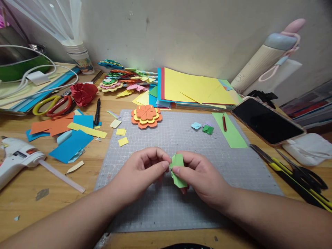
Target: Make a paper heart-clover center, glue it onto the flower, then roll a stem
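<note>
A small folded piece of light green paper [178,176] is pinched in my right hand [201,174], thumb on its front. At the paper's left edge, the thumb and forefinger of my left hand [147,169] are closed together; what lies between those fingertips is too small to make out. Both hands are above the grey cutting mat [145,214]. Beyond them on the mat lies a layered orange and yellow paper flower [146,117]. Small folded papers, light blue [196,126] and dark green [208,129], rest behind my right hand.
A green paper strip [232,133] with a dark red pencil [224,122] lies at the mat's right. Scissors [303,173], a cutter [287,176] and a phone [268,119] are further right. At left are a glue gun [20,154], paper scraps [72,143] and coloured-handled scissors [55,105]. Paper sheets [192,84] lie behind.
</note>
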`<state>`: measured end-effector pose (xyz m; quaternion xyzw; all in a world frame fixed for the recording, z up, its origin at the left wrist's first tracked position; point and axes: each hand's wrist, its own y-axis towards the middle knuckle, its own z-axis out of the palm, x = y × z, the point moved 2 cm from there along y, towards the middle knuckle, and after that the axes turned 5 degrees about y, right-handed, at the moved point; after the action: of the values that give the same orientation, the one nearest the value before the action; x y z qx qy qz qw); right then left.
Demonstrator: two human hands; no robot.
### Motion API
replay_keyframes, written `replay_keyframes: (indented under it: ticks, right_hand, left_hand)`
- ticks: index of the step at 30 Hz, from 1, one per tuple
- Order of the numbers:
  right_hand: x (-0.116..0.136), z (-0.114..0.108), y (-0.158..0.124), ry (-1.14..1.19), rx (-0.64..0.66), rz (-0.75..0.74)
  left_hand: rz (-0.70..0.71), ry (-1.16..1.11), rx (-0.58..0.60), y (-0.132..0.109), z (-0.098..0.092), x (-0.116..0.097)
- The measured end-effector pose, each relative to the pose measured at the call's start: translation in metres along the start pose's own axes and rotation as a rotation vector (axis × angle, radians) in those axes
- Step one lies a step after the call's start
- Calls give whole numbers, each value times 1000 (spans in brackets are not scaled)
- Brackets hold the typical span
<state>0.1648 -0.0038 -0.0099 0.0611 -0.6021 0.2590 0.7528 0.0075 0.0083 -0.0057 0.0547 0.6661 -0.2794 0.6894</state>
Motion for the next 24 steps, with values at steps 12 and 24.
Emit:
replay_keyframes:
  ticks: [12, 24]
  right_hand:
    - [0, 1, -2, -32, 25, 25]
    - [2, 3, -3, -82, 51, -77]
  left_hand:
    - [-280, -348, 148, 2, -4, 9]
    - [-269, -234, 141, 2, -4, 9]
